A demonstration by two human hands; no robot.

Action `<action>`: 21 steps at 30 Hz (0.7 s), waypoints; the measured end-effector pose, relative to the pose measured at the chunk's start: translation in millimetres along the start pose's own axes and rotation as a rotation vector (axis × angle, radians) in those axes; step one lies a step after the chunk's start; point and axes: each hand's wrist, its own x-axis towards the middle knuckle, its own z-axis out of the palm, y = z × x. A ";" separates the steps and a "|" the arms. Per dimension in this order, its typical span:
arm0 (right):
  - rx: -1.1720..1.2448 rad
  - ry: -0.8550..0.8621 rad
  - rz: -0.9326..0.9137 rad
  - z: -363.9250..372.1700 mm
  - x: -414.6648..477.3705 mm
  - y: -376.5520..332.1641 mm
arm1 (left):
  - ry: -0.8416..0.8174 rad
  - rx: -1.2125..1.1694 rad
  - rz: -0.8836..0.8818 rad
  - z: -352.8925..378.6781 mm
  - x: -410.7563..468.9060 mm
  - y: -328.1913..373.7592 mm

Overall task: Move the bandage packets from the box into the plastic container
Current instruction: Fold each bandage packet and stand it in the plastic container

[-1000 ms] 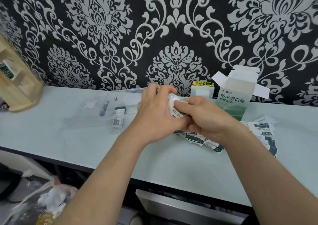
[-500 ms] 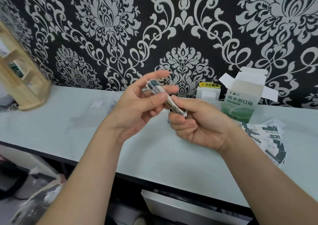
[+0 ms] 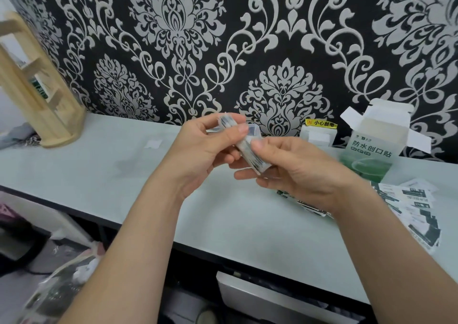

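A black wall (image 3: 173,38) with grey swirls is seen on the far side. A pale table (image 3: 99,174) is set below it, from left to right. A wooden rack (image 3: 37,95) is stood at the far left, and part of it is cut off by the edge. At the far right an open box (image 3: 374,147) is stood on the table with its flaps up. "防水创口贴" is printed on it.

Loose bandage packets (image 3: 416,204) are spread on the table near the box. Their small writing cannot be read, and some are hidden under the right wrist.

The left hand (image 3: 198,150) and right hand (image 3: 304,174) are held up over the middle of the table. A stack of packets (image 3: 256,161) is pinched between them. Its far end is held by the left thumb and fingers, its near end by the curled right fingers. The stack is blurred.

"小心触电" is printed on a small yellow label (image 3: 321,123) by the wall.
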 end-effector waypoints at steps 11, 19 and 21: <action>-0.170 0.115 -0.136 15.6 22.8 -11.6 | 0.221 -0.015 0.015 -7.2 6.2 0.3; -0.571 0.239 -0.160 34.5 56.9 -33.6 | 0.266 0.055 0.115 -35.7 9.8 1.1; -0.691 0.301 -0.140 34.6 68.8 -41.4 | 0.403 0.321 0.173 -51.2 11.4 -2.9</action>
